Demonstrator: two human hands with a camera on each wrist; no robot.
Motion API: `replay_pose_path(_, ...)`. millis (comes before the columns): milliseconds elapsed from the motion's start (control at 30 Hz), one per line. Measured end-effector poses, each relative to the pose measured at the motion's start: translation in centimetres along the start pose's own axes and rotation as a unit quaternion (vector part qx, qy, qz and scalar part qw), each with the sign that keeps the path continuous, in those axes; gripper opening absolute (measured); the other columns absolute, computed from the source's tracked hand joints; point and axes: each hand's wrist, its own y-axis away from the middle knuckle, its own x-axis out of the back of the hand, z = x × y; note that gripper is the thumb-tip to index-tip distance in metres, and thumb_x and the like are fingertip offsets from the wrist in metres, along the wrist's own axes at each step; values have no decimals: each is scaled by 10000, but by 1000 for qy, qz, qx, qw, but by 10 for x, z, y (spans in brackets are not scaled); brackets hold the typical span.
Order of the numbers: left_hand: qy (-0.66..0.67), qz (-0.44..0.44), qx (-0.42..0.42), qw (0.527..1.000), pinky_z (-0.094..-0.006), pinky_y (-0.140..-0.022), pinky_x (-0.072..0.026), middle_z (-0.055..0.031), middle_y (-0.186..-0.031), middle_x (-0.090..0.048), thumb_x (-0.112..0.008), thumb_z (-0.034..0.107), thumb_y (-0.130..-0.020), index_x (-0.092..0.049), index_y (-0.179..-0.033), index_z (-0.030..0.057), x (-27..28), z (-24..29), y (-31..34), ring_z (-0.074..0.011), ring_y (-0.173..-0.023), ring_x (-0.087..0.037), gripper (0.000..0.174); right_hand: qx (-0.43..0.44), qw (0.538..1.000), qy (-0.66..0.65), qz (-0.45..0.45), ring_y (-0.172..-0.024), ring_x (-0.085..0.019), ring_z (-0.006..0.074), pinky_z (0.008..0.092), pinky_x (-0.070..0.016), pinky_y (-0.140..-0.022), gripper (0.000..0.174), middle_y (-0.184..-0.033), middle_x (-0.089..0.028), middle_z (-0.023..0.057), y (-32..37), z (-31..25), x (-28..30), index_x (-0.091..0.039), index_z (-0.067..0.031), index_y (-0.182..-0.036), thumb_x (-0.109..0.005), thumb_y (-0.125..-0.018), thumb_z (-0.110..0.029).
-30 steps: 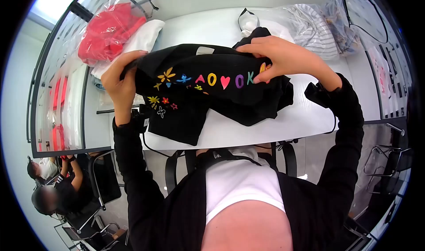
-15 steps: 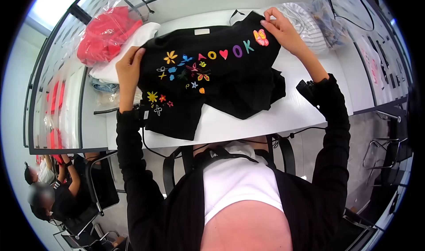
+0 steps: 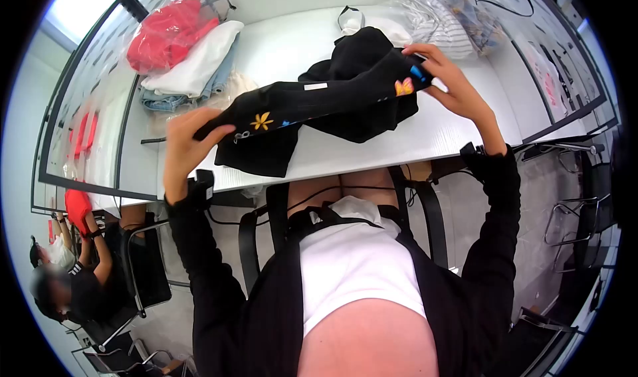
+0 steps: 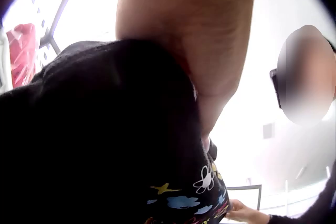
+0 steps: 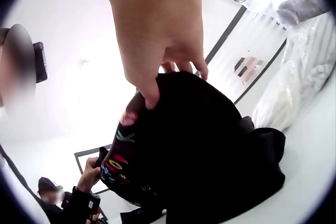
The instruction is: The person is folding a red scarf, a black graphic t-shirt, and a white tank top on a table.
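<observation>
A black garment with colourful printed flowers and a butterfly is held up by both hands over the white table. My left hand grips its left end, thumb on the near side. My right hand pinches the right end beside the butterfly. The upper edge, with a pale label, stretches between the hands and is folded over, so most of the print is hidden. A bunched black part lies behind it. In the right wrist view the right thumb presses on the garment's edge.
At the table's left lie a red bagged garment, a folded white garment and folded jeans. Striped clothing in clear plastic lies at the back right. Framed panels stand on both sides; people sit at lower left.
The garment was spread open with its lettering in view; now its upper edge is folded toward me and the lettering is hidden. Both hands have come lower and nearer, still holding its ends.
</observation>
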Motion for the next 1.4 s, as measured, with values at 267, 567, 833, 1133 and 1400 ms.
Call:
replay_pose_path(267,-81,444,-61,890,-293,-517,-452,-117,-713,-635,-679,207,-767,-644,-877,-26,162,66,-45,-165,-554,-554,260,217,901,149,345,-923,-571,150,240,-463,-771,310,-1011,-593,102,-66,-102,149,-525,15,-1110,-546,-864,-174)
replay_pose_path(567,-57,131,-68,987,-318,-628,-472,-177,-810,-602,-602,250,-834,-601,-896,-74,159,-25,-219,-222,-695,-574,331,-148,955,186,177,-832,-595,182,292,-458,-760,502,-954,-635,128,-166,-6,177,-571,18,-1094,-645,-774,-362)
replay_pose_path(833,-219,55,-13,974,-429,-736,-456,-213,-834,-607,-627,309,-767,-571,-988,78,-65,-221,-286,-375,-817,-582,324,-178,858,471,-104,-963,-533,384,409,-448,-812,488,-1069,-535,217,-168,202,73,-502,-73,-1127,-695,-718,-258)
replay_pose_path(1133,24,-129,147,980,-345,-853,-422,-164,-1029,-579,-655,319,-765,-563,-1048,32,-103,-203,-170,-284,-994,-538,413,-238,970,32,-22,-722,-602,193,296,-471,-648,306,-795,-626,97,-94,200,37,-603,-76,-967,-656,-765,-299)
replay_pose_path(1400,3,-272,157,949,-341,-1023,-283,-174,-1364,-319,-655,278,-765,-483,-1221,104,-136,-195,-126,-311,-1254,-329,517,-228,956,-6,-183,-517,-465,157,289,-374,-511,301,-539,-463,44,-83,168,-14,-605,-107,-970,-679,-733,-277)
